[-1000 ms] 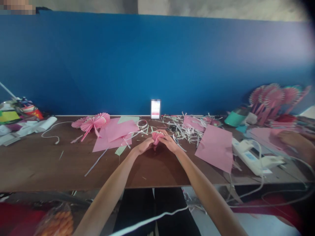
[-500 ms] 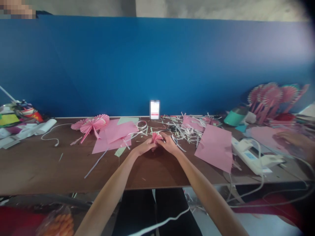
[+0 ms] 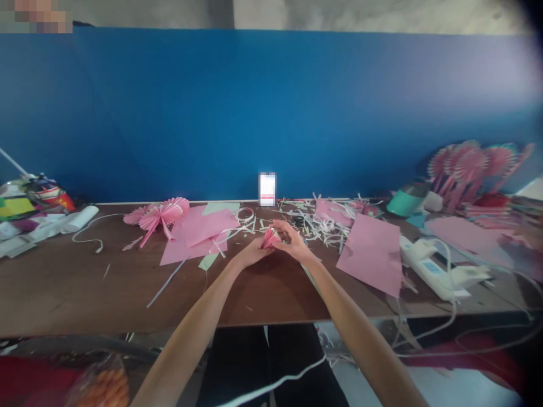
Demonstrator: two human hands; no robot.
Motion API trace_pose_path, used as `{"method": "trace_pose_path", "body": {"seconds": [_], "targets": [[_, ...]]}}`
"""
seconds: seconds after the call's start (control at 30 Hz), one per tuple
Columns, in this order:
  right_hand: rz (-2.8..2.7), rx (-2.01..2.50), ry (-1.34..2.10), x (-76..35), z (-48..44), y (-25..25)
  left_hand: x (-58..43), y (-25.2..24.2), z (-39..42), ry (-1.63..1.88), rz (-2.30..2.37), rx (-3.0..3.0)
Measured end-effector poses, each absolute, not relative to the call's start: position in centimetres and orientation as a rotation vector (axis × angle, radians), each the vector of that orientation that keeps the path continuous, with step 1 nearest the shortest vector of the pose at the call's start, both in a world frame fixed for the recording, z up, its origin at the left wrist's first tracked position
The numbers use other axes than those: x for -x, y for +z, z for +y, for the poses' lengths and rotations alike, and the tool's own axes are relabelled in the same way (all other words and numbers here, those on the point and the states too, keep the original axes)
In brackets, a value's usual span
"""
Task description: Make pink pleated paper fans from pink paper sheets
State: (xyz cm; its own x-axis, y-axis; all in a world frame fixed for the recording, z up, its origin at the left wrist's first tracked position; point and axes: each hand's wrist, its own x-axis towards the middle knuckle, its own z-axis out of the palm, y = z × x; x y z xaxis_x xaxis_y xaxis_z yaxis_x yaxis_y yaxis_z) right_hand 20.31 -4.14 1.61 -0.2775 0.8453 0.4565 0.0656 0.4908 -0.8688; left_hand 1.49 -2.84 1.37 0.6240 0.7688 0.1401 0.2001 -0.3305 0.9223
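Observation:
A small pleated pink paper fan [image 3: 270, 238] stands upright between my hands, over the middle of the brown table. My left hand [image 3: 253, 252] is closed round its lower part. My right hand [image 3: 292, 242] curves about the fan's right side, thumb low and fingertips at the top edge. The fingers partly cover the paper, so its lower end is hidden. Flat pink sheets [image 3: 203, 232] lie to the left, with finished-looking pleated pink paper fans [image 3: 159, 217] beyond them. One more pink sheet [image 3: 371, 254] rests to the right of my right hand.
A lit phone [image 3: 267, 189] leans against the blue partition [image 3: 254, 107]. Tangled white paper strips [image 3: 326, 226] lie behind my right hand. A white power strip [image 3: 432, 268] with cables is at the right, near a teal container [image 3: 406, 199] and several upright pink fans [image 3: 466, 164].
My right hand has lifted slightly and its fingers have spread upward along the fan. The fan shows wider now. At the far right, another person's hand has drawn back from the pink paper.

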Motion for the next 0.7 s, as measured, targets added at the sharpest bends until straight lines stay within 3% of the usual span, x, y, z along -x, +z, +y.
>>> {"method": "trace_pose_path", "body": {"seconds": [0.7], "targets": [[-1.603,0.841,0.911,-21.18,-3.91,2.24,-1.31,2.28,-3.09,0.762,0.88,-2.136]]}}
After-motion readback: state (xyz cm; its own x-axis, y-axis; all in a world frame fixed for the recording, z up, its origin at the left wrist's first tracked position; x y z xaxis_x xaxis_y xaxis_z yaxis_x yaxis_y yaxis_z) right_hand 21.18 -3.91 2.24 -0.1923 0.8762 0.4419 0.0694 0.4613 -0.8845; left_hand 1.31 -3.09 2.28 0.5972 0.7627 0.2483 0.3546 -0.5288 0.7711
